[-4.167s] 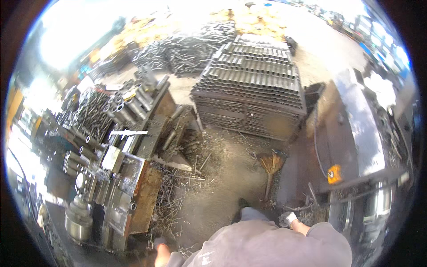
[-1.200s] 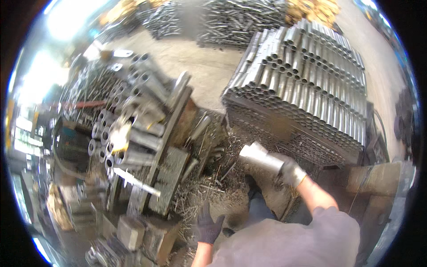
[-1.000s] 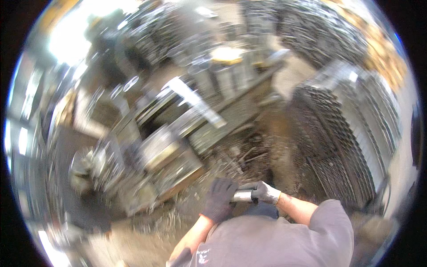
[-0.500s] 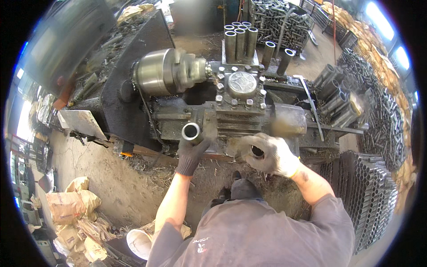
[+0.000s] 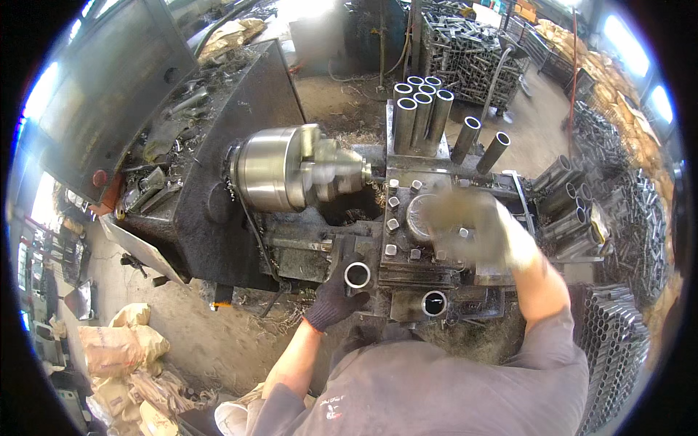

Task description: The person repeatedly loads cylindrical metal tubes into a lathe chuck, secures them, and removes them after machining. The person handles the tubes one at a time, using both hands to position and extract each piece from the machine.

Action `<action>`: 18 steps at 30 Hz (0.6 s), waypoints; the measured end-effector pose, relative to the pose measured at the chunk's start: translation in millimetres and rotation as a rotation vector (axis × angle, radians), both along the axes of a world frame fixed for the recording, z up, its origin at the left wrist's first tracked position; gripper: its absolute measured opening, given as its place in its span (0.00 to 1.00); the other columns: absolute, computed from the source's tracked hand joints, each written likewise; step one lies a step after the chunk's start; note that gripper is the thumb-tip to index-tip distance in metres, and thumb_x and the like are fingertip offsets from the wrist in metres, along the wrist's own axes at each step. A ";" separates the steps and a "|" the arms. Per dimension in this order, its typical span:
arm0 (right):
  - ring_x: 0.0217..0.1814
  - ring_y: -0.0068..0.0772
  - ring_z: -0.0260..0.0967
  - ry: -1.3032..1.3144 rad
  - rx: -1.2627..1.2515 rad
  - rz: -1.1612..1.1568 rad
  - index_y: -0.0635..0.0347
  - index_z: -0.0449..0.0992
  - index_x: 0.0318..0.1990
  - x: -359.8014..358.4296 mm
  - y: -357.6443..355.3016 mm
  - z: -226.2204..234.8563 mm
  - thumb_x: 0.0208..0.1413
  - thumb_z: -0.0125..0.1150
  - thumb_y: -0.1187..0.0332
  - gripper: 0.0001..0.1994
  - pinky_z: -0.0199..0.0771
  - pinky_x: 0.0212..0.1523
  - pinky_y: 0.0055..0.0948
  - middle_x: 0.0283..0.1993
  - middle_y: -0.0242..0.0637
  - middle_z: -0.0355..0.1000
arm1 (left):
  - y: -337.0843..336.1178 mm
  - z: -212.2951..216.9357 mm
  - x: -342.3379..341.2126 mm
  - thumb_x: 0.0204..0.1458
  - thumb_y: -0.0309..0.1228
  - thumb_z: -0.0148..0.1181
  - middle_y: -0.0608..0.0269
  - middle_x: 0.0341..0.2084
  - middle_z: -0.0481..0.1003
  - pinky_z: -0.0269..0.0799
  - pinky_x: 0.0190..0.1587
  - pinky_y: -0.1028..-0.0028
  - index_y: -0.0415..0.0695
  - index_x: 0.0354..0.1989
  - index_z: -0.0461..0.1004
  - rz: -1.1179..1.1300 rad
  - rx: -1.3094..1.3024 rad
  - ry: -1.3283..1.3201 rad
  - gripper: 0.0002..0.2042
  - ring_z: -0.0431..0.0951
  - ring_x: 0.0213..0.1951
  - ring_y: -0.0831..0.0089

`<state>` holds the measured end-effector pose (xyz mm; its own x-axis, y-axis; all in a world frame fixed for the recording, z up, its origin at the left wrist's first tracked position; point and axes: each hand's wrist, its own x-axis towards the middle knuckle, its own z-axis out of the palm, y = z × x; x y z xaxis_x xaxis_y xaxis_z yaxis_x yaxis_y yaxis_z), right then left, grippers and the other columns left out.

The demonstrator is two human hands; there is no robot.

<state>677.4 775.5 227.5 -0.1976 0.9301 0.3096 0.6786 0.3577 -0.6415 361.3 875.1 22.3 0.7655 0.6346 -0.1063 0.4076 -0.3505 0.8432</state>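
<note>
One tube [image 5: 357,264] in the left hand [image 5: 336,296], fingers round it; right hand [image 5: 487,227] blurred over the tool post [image 5: 405,235], fingers unreadable.

Glossy metal chuck [image 5: 270,170]; smooth metal tube [image 5: 357,275]; right glove [image 5: 502,236] (blurred) perhaps cloth.

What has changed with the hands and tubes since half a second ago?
The right hand has let go of its metal tube, left open end up on the person's side of the tool post, and moved up over that post. The left hand still grips a second tube.
</note>
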 end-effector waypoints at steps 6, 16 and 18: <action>0.58 0.41 0.80 -0.299 -1.054 -0.299 0.53 0.77 0.67 8.6 190.2 -32.7 0.63 0.66 0.47 0.30 0.82 0.59 0.42 0.58 0.43 0.82 | 9.0 27.9 -11.0 0.50 0.32 0.77 0.49 0.69 0.70 0.70 0.70 0.59 0.45 0.76 0.59 -0.010 0.006 -0.033 0.45 0.72 0.69 0.53; 0.55 0.42 0.82 -0.215 -0.623 -0.025 0.61 0.85 0.52 38.7 241.6 -141.6 0.62 0.67 0.70 0.13 0.84 0.56 0.38 0.53 0.43 0.84 | 26.4 -11.0 -103.6 0.50 0.31 0.77 0.44 0.68 0.70 0.69 0.70 0.58 0.40 0.73 0.63 0.303 -0.027 -0.111 0.41 0.73 0.67 0.51; 0.49 0.46 0.82 -0.492 -0.368 0.276 0.63 0.83 0.51 36.9 244.7 -132.3 0.62 0.68 0.67 0.13 0.86 0.54 0.38 0.48 0.46 0.84 | 30.4 -19.3 -110.8 0.50 0.30 0.77 0.45 0.67 0.72 0.71 0.69 0.59 0.40 0.73 0.64 0.347 -0.096 -0.110 0.40 0.75 0.65 0.52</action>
